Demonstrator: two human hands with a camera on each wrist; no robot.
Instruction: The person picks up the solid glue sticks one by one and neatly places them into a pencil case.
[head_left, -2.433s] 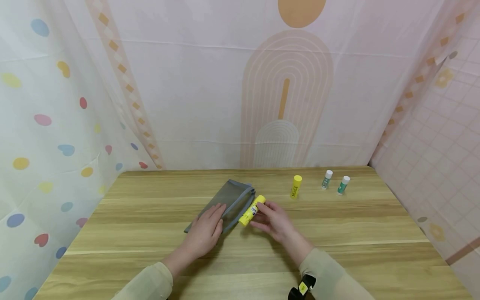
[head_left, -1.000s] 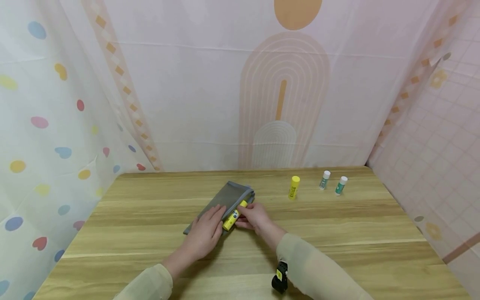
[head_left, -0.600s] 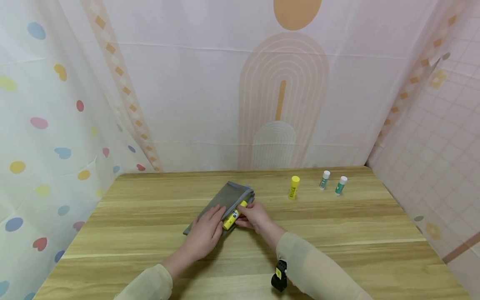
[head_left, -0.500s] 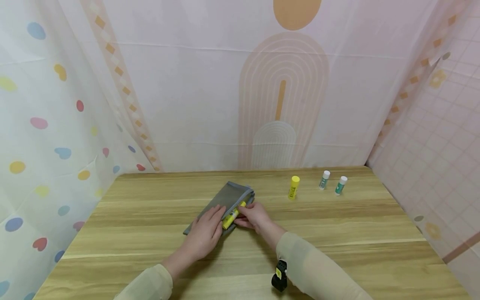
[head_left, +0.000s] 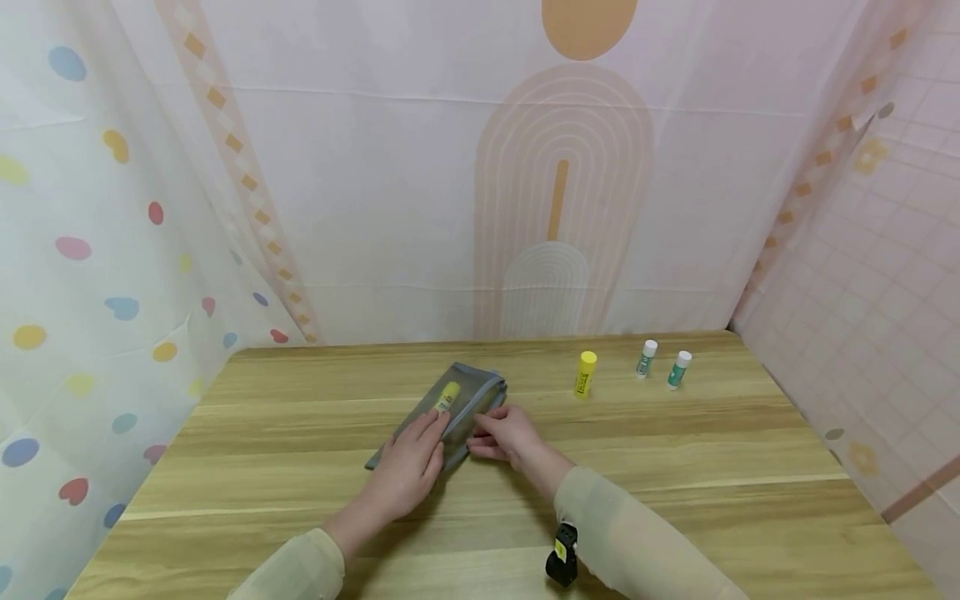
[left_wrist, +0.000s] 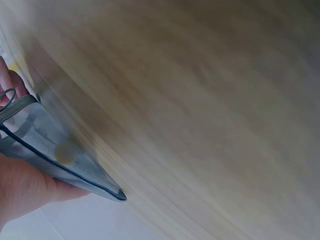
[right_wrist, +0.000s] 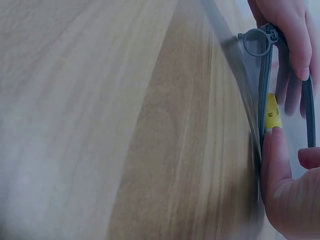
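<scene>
Head view: a yellow glue stick (head_left: 447, 395) lies inside the grey mesh pencil pouch (head_left: 457, 404), visible through the mesh near its far end.
The pouch lies flat on the wooden table (head_left: 675, 467), its opening along the right edge not yet zipped, judging from the right wrist view, where the ring pull (right_wrist: 256, 42) sits at one end and the mouth gapes. The left hand (head_left: 408, 462) rests on the pouch with straight fingers, pressing it down. The right hand (head_left: 504, 433) has its fingertips curled on the pouch's open edge. Three more sticks stand well apart to the right at the far side: a yellow glue stick (head_left: 585, 373) and two green-and-white ones (head_left: 647, 358) (head_left: 678, 369), so most of the packing appears left.
</scene>
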